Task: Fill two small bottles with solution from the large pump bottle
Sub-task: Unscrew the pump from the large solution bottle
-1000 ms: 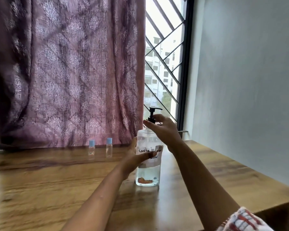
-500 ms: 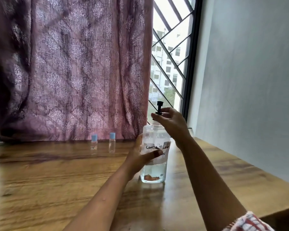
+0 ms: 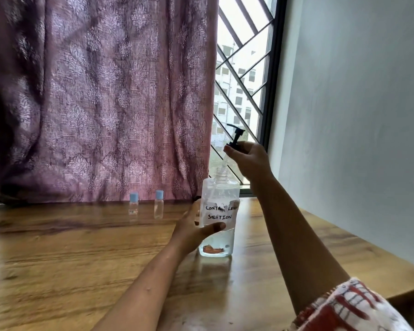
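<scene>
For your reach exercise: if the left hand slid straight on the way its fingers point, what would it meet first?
The left hand already touches the large pump bottle, thumb across its label, so the bottle blocks it at once. The wall lies beyond; depth is unclear.

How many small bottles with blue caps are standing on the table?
2. The left small bottle and the right small bottle stand side by side, apart, near the curtain, left of the large bottle. None seems hidden.
</scene>
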A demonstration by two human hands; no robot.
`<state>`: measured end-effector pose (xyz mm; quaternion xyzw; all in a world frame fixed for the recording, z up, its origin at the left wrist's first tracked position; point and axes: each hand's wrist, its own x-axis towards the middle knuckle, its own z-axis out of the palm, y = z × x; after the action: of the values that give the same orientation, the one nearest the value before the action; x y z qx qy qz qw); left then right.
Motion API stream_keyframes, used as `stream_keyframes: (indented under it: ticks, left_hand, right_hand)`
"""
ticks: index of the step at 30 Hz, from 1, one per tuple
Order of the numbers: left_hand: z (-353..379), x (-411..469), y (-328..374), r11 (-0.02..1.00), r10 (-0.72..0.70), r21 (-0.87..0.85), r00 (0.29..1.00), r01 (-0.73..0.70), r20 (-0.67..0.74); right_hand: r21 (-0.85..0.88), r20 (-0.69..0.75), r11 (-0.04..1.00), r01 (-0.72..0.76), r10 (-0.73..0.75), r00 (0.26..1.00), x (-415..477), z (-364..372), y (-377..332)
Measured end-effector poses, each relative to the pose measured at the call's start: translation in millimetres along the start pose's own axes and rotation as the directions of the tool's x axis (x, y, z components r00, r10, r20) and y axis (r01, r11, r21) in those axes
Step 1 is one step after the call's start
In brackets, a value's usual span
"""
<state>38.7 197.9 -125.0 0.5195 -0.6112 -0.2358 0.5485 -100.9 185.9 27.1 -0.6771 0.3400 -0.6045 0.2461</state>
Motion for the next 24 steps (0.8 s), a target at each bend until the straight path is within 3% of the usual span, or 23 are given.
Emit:
stream_keyframes:
  ticks: [11, 24]
  left_hand:
    - [8.7, 1.9, 4.3, 0.966, 0.013, 0.256, 0.990, 0.023, -0.138]
    - [26.1, 29.6, 24.9, 0.858, -0.184, 0.452, 0.967, 0.245, -0.176]
  right_hand:
    - [0.037, -0.172, 0.992, 0.121, -0.113, 0.979, 23.6, -24.4, -46.4]
    - [0.179, -0.342, 0.955, 0.238, -0.167, 0.925, 11.9, -60.1, -50.4]
